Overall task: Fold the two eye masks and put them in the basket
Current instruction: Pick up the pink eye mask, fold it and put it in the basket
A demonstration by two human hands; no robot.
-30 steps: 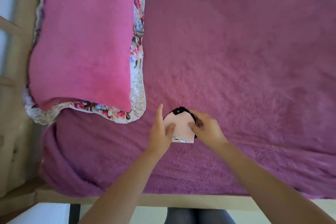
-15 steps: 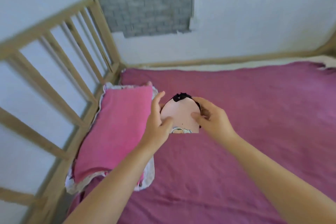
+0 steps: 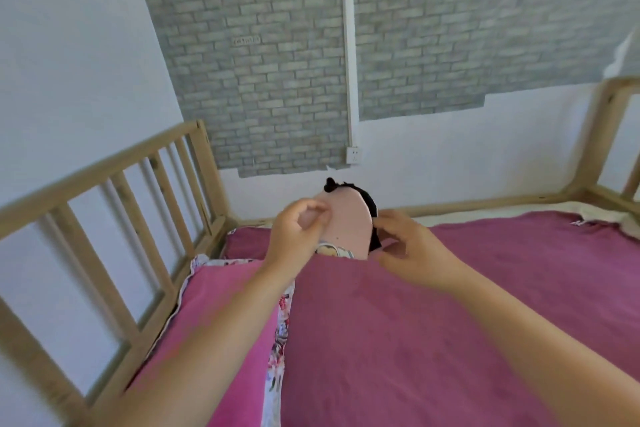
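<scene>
**Pink mask held folded in both hands, basket not in view**

Wooden slatted bed rail point(image 3: 114, 218) stands far left of the fingers; a pink pillow point(image 3: 221, 315) with a floral edge lies below the left forearm, on the magenta blanket point(image 3: 415, 340).

Left hand point(image 3: 294, 232): fingers curled shut, pinching the left edge of the eye mask point(image 3: 346, 218) between thumb and fingertips.

Mask: pale pink face towards the camera, apparently folded in half, held upright in the air between the two hands, clear of the blanket. Black strap point(image 3: 369, 204) bunches at its top and runs down its right edge.

Right hand point(image 3: 412, 250): fingers closed on the right edge, over the strap; exact contact blurred.

Second mask and basket: not visible.

Judgement: fold is done or nearly so; carrying to the basket comes next. To do it well, keep both pinches on the layered edges so the halves stay matched, tuck the loose strap inside the fold, and release only once it lies flat.
</scene>
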